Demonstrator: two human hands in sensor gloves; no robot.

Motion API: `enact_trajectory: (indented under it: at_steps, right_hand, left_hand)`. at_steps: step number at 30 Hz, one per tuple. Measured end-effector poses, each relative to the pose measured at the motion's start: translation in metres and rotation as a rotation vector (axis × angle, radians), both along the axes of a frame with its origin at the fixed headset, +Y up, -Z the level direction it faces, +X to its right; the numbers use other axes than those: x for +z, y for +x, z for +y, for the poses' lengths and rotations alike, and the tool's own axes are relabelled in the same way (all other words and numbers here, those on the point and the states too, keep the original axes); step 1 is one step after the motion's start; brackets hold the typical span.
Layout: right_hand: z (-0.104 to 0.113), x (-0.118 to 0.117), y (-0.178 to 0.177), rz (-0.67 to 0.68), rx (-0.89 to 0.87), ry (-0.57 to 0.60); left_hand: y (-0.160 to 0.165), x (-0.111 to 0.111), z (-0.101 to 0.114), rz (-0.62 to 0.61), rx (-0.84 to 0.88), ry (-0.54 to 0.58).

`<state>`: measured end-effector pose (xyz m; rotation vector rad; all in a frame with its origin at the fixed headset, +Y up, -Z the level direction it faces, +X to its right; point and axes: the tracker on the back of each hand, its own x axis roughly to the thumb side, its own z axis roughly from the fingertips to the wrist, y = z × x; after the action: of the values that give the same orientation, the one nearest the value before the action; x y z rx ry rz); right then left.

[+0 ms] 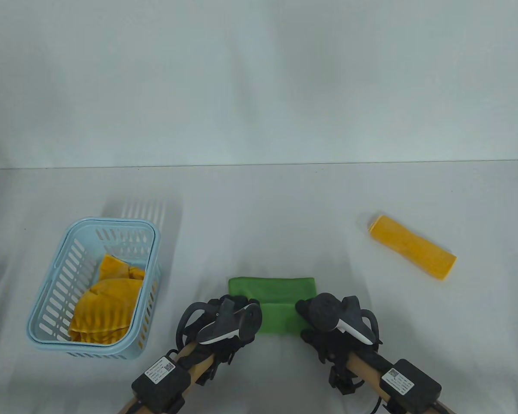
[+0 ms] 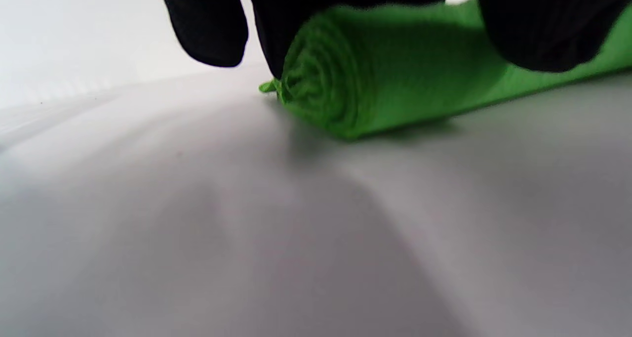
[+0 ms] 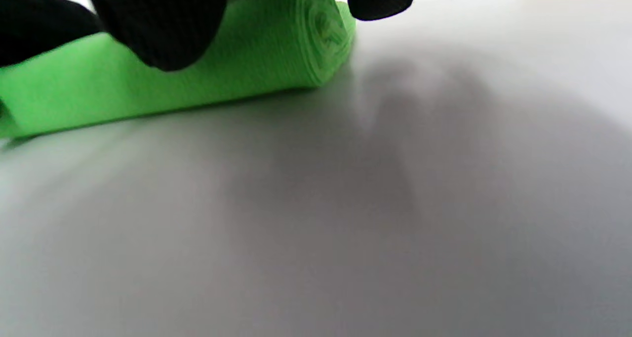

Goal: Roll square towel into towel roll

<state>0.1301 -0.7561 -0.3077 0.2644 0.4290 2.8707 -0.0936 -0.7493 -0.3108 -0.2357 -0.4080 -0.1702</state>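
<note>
A green towel lies near the table's front middle, its near part wound into a roll and a flat strip still lying beyond it. My left hand rests on the roll's left end and my right hand on its right end. The left wrist view shows the roll's spiral end under my black gloved fingers. The right wrist view shows the other spiral end with my fingers on top of the roll.
A light blue basket at the left holds crumpled yellow towels. A rolled yellow towel lies at the right. The table's far edge meets a white backdrop.
</note>
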Motion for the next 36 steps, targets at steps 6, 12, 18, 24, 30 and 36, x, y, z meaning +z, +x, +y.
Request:
enact_trajectory:
  at_steps: [6,12,18,24,30,36]
  right_hand:
    - [-0.009,-0.001,-0.002,0.004,0.091,0.008]
    - [-0.008,-0.002,0.000,-0.016,0.049,0.041]
    - [0.001,-0.010,0.012,-0.078,-0.099,0.007]
    - [0.004,-0.017,0.029,-0.197,-0.295,-0.070]
    - [0.006,-0.018,0.036,-0.256,-0.336,-0.096]
    - [0.004,-0.016,0.034,-0.276,-0.283,-0.095]
  left_hand:
    - [0.000,-0.003,-0.009,0.018,-0.033,-0.021]
    - [-0.002,-0.005,-0.006,0.030,-0.023,-0.033]
    - [-0.014,-0.012,0.007,0.087,0.161,-0.127]
    - [-0.030,-0.020,0.012,0.188,0.347,-0.232]
    - [-0.042,-0.023,0.010,0.288,0.435,-0.289]
    - [-0.045,-0.024,0.008,0.336,0.405,-0.288]
